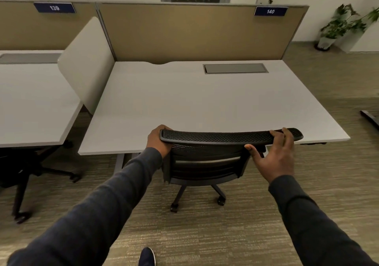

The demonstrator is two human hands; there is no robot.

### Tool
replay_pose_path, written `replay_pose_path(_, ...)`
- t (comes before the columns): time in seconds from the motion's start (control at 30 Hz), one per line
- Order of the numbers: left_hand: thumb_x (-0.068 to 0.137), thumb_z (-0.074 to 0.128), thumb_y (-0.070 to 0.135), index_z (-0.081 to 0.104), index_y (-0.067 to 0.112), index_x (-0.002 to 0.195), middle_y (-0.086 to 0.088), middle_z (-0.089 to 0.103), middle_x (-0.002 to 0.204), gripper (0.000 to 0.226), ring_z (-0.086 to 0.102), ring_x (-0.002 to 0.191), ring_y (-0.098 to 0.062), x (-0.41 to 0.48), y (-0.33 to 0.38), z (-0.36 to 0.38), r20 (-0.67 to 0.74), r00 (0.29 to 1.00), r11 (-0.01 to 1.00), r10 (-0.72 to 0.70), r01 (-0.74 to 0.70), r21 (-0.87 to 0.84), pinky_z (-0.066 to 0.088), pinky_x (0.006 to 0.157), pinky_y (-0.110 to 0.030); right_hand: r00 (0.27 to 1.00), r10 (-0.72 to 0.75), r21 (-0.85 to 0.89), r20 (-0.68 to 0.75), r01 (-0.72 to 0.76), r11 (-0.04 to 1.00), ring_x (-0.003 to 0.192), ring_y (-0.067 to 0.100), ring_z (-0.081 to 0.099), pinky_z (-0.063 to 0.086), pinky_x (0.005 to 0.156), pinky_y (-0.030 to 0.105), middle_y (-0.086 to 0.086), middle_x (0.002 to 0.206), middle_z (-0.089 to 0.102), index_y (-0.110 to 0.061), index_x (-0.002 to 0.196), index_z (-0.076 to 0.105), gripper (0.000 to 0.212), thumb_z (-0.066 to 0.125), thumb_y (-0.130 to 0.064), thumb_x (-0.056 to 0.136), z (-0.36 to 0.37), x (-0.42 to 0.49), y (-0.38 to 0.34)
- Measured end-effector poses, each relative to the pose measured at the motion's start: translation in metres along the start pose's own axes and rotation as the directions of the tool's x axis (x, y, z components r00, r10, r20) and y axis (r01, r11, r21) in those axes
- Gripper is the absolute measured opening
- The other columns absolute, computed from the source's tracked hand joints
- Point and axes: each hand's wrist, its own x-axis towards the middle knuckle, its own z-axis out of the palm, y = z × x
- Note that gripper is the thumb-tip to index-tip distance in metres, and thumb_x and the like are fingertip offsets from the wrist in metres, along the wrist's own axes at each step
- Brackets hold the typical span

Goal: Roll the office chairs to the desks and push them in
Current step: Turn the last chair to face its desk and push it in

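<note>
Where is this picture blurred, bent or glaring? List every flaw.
Head view: the wide lens slightly bows the top of the partition. At the left edge, the base of the neighbouring chair is smeared. Far right, the potted plant is soft. The mesh chair back is sharp. The light is even, with no glare on desk 140.

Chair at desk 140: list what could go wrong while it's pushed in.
1. Fingers of the left hand and right hand lie over the backrest rim near the edge of the desk; they might get pinched.
2. The right hand rests loosely, so an uneven push could swivel the chair.
3. A caster may catch the desk leg.
</note>
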Motion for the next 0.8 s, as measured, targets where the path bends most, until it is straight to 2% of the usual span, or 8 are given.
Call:
replay_pose_path(0.1, 0.091, 0.065, 0.006, 0.064, 0.011, 0.092, -0.002, 0.067, 0.087, 0.005, 0.061, 0.078, -0.012, 0.000, 0.000, 0.012, -0.001, 1.000, 0.998, -0.028, 0.028, -0.050, 0.046, 0.057, -0.013, 1.000, -0.002, -0.009, 0.009, 0.002, 1.000, 0.133, 0.041, 0.039, 0.047, 0.100, 0.051, 0.020, 0.145, 0.032, -0.007, 0.130, 0.043, 0.099, 0.040, -0.090, 0.076, -0.003, 0.002, 0.009)
replay_pose_path(0.27, 0.089, 0.066, 0.005, 0.064, 0.013, 0.089, -0.005, 0.068, 0.091, 0.008, 0.063, 0.084, -0.019, 0.002, 0.004, 0.032, 0.010, 1.000, 0.997, -0.020, 0.020, -0.068, 0.052, 0.073, -0.025, 1.000, 0.006, -0.013, 0.025, -0.006, 1.000, 0.133, 0.043, 0.039, 0.046, 0.101, 0.054, 0.021, 0.147, 0.030, -0.008, 0.131, 0.042, 0.091, 0.053, -0.080, 0.077, -0.011, 0.012, 0.027)
replay_pose_path(0.37, 0.087, 0.068, 0.007, 0.062, 0.019, 0.084, 0.001, 0.067, 0.086, 0.014, 0.062, 0.080, -0.013, -0.001, 0.007, 0.044, 0.019, 1.000, 0.999, 0.013, -0.012, -0.042, 0.048, 0.066, -0.019, 0.999, 0.000, -0.030, 0.035, 0.002, 1.000, 0.135, 0.044, 0.037, 0.044, 0.104, 0.056, 0.022, 0.147, 0.029, -0.008, 0.131, 0.041, 0.089, 0.054, -0.076, 0.077, -0.017, 0.017, 0.040)
replay_pose_path(0.5, 0.086, 0.068, 0.009, 0.062, 0.020, 0.084, 0.002, 0.067, 0.086, 0.013, 0.061, 0.079, -0.011, -0.008, 0.015, 0.061, 0.035, 0.999, 1.000, 0.013, -0.012, -0.027, 0.048, 0.069, -0.020, 0.999, 0.006, -0.062, 0.054, -0.003, 0.998, 0.132, 0.048, 0.038, 0.044, 0.102, 0.058, 0.023, 0.147, 0.027, -0.009, 0.130, 0.039, 0.085, 0.052, -0.075, 0.078, -0.026, 0.024, 0.054)
replay_pose_path(0.63, 0.086, 0.068, 0.008, 0.061, 0.023, 0.082, 0.005, 0.065, 0.084, 0.018, 0.059, 0.077, -0.006, -0.011, 0.014, 0.066, 0.030, 0.999, 1.000, 0.016, -0.015, -0.025, 0.043, 0.062, -0.014, 0.995, -0.004, -0.097, 0.096, 0.013, 0.995, 0.130, 0.050, 0.039, 0.045, 0.099, 0.058, 0.025, 0.147, 0.027, -0.009, 0.131, 0.037, 0.087, 0.048, -0.078, 0.078, -0.029, 0.031, 0.059)
replay_pose_path(0.8, 0.087, 0.067, 0.006, 0.065, 0.013, 0.090, -0.004, 0.069, 0.090, 0.008, 0.063, 0.083, -0.017, -0.015, 0.013, 0.068, -0.002, 1.000, 0.998, 0.000, 0.000, -0.055, 0.052, 0.077, -0.027, 0.992, 0.004, -0.101, 0.130, 0.009, 0.995, 0.131, 0.051, 0.037, 0.046, 0.100, 0.060, 0.022, 0.148, 0.024, -0.011, 0.132, 0.036, 0.089, 0.045, -0.082, 0.078, -0.029, 0.031, 0.062)
